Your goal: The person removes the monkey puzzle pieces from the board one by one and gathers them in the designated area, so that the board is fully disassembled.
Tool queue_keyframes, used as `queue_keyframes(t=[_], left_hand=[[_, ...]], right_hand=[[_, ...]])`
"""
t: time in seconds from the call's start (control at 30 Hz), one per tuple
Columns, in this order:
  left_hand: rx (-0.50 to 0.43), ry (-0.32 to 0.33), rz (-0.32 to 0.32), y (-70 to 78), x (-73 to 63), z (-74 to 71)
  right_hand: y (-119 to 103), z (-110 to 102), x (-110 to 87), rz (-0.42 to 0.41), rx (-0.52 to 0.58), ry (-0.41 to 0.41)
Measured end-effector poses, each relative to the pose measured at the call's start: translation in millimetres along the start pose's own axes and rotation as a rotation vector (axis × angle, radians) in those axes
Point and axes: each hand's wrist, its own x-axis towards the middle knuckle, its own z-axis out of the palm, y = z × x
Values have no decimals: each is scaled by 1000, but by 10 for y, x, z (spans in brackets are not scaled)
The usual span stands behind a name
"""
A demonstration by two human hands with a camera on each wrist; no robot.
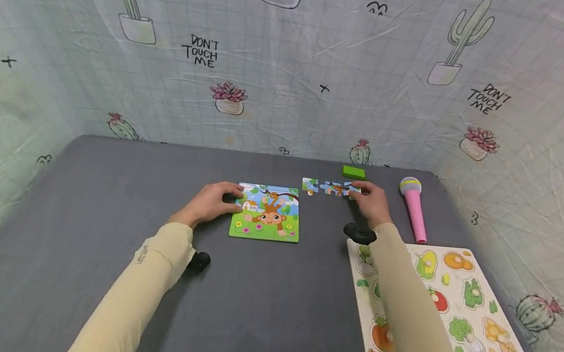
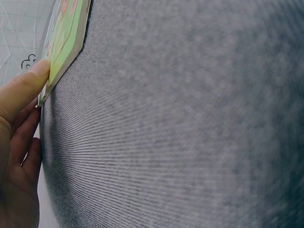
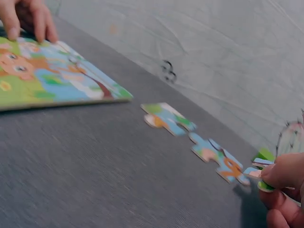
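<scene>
A jigsaw board [image 1: 267, 216] with a monkey picture lies flat in the middle of the table. At its left edge rests my left hand [image 1: 209, 201], thumb and fingertips touching the border; the left wrist view shows the thumb [image 2: 34, 78] against the board's edge. My right hand [image 1: 373, 205] pinches a small puzzle piece [image 3: 256, 172] between thumb and fingers, close over the table. Beside it lie joined or closely placed pieces [image 3: 218, 159] showing blue sky and brown shapes. Nearer the board sits another piece [image 3: 166, 116], green and blue. The fingers partly hide the held piece.
A green block [image 1: 353, 172] lies behind the right hand. To the right is a pink toy microphone [image 1: 415, 211]. A vegetable picture board [image 1: 508, 289] lies under the right forearm. A printed cloth [image 1: 300, 57] hangs behind the grey table [image 1: 260, 319].
</scene>
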Motion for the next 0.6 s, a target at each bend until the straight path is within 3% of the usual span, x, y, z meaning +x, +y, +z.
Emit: queue_keyframes(t=[0.23, 0.6], left_hand=[[1, -9, 2, 3, 11, -6], [-7, -5, 0, -5, 8, -6]], right_hand=[[86, -133, 73, -37, -81, 77], [123, -181, 100, -80, -202, 75]])
